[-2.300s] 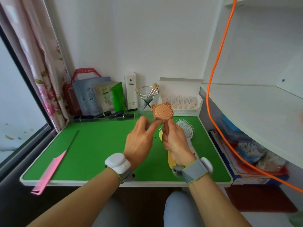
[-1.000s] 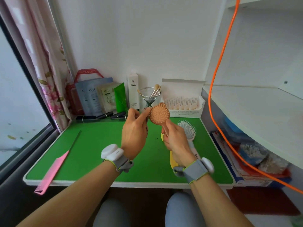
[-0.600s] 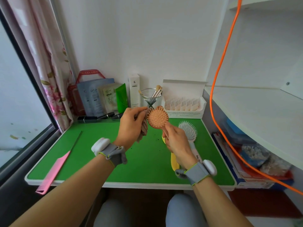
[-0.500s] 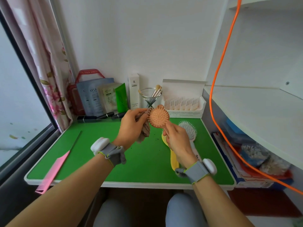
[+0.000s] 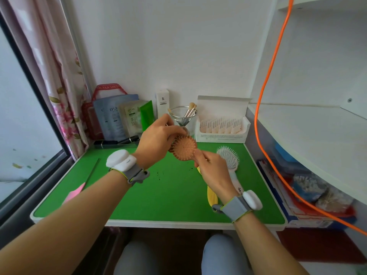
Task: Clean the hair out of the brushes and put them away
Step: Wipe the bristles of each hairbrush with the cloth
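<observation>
Above a green table point(image 5: 158, 195), the right hand point(image 5: 213, 173) pinches an orange brush point(image 5: 183, 150) by its handle, the left hand point(image 5: 156, 139) curling fingers over its rim.

Bright daylight from left window point(image 5: 21, 120), soft shadows, wide-angle edge distortion.

Forearms forward, left hand point(image 5: 158, 140) and right hand point(image 5: 214, 172) close together, both curled.

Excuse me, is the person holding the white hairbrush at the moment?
No, the white hairbrush lies on the green table; the right hand grips the orange brush.
</observation>
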Motion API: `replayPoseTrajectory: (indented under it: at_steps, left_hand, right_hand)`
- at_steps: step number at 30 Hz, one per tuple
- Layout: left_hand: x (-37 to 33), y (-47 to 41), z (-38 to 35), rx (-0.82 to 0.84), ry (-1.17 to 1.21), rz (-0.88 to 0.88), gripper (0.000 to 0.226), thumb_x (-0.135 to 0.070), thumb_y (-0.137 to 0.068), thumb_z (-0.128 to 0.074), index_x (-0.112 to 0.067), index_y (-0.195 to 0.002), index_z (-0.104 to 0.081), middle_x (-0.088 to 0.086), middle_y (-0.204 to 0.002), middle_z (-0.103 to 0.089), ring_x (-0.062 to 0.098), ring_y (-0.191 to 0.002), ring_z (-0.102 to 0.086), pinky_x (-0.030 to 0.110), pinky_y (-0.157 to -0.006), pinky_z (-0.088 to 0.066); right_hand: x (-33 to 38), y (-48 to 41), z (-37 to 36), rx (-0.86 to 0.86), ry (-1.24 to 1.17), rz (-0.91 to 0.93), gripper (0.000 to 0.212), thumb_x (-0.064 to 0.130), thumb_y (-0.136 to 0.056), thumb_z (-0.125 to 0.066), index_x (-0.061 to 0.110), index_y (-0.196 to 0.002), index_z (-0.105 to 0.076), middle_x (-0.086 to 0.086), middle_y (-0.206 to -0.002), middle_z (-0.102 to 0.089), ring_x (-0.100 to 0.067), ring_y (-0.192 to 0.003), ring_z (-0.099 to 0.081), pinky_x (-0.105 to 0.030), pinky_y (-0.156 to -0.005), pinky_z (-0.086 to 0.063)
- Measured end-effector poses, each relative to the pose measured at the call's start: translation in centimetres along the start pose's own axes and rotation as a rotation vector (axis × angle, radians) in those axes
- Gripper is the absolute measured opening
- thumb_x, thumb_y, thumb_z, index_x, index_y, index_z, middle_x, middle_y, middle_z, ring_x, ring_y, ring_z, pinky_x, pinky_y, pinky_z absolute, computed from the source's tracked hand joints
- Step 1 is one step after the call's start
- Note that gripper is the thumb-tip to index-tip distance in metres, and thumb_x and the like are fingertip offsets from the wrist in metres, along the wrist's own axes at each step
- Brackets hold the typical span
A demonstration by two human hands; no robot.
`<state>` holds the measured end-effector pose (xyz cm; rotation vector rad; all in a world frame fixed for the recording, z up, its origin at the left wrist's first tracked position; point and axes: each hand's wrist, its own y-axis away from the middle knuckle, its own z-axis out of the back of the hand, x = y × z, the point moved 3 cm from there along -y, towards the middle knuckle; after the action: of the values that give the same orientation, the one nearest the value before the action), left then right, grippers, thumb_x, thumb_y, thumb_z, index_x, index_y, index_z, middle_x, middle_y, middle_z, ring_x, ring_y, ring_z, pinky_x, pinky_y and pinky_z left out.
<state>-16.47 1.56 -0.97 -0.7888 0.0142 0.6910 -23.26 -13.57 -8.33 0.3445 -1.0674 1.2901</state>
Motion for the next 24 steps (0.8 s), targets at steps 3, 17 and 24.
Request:
replayPoseTrajectory:
  at_steps: [3, 17, 24]
  left_hand:
    - [0.5, 0.2, 0.0, 0.016, -0.079, -0.024, 0.018, -0.012, -0.089, -0.062, -0.019, -0.103, -0.073, 0.006, -0.098, -0.055, 0.022, -0.082, -0.054, 0.043, -0.063, -0.053]
    - [1.8, 0.3, 0.4, 0.196, 0.715, 0.581, 0.018, -0.015, -0.093, -0.055, -0.022, -0.105, -0.067, 0.006, -0.093, -0.067, 0.003, -0.049, -0.063, 0.012, -0.039, -0.046]
    - [2.7, 1.2, -0.3, 0.413, 0.921, 0.729, 0.018, -0.010, -0.091, -0.056, -0.012, -0.104, -0.070, 0.010, -0.091, -0.070, 0.010, -0.054, -0.066, 0.018, -0.045, -0.051]
  right_hand:
    - [0.1, 0.2, 0.0, -0.015, 0.005, 0.011, 0.046, 0.037, -0.097, -0.045, 0.018, -0.056, -0.055, 0.014, -0.042, -0.048, -0.004, -0.039, -0.038, -0.025, -0.044, -0.023]
    - [0.5, 0.1, 0.2, 0.013, 0.012, 0.058, 0.045, 0.037, -0.096, -0.047, 0.020, -0.055, -0.053, 0.008, -0.048, -0.048, -0.004, -0.045, -0.039, -0.030, -0.051, -0.031]
    - [-0.2, 0.5, -0.1, 0.078, 0.051, 0.075, 0.046, 0.035, -0.096, -0.051, 0.009, -0.060, -0.061, 0.005, -0.051, -0.053, -0.004, -0.044, -0.041, -0.033, -0.051, -0.038]
